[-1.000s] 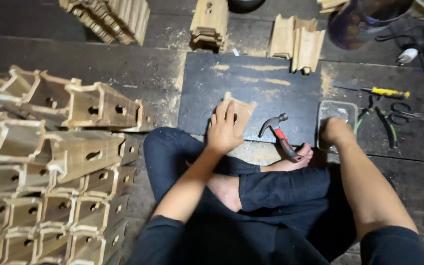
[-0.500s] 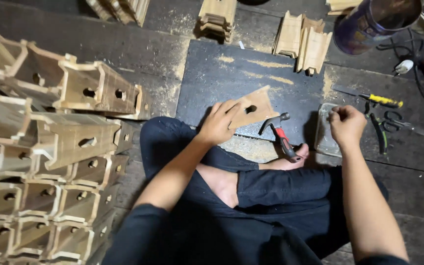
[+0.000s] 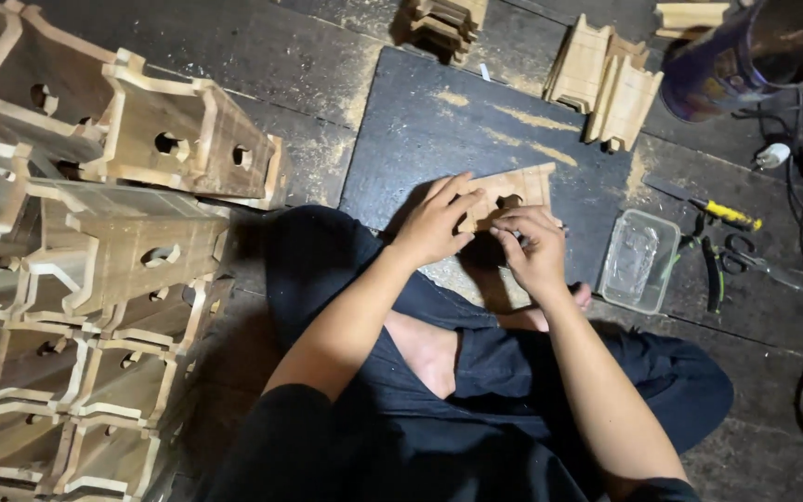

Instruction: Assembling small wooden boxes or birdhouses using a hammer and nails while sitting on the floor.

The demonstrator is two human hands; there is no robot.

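My left hand (image 3: 434,223) lies flat over the near end of the wooden panel (image 3: 513,191), fingers spread and pressing it down on the dark board (image 3: 439,121). My right hand (image 3: 536,251) is closed narrow just to the right of it, fingertips pinched at the panel's lower edge; whether something small sits between them I cannot tell, because my own knuckles cover that spot.

A moment ago my right hand was well off to the right, at the clear plastic tub (image 3: 638,260); now it is back beside my left, touching the panel. I judge it fetched something small from the tub to set into the wood, so the piece is being readied for fastening. The panel too has been turned and drawn closer to me. The hammer that lay by my foot is now hidden under my right wrist.

Just beyond my right hand, further right, lie a yellow-handled screwdriver (image 3: 722,212) and pliers (image 3: 716,270). Beyond both hands, past the board's far edge, lean more cut wooden pieces (image 3: 606,79). Far to the left of my left hand stand stacked wooden birdhouse-like boxes (image 3: 95,242), cut off by the frame. A dark can (image 3: 745,56) at top right is blurred and cropped.
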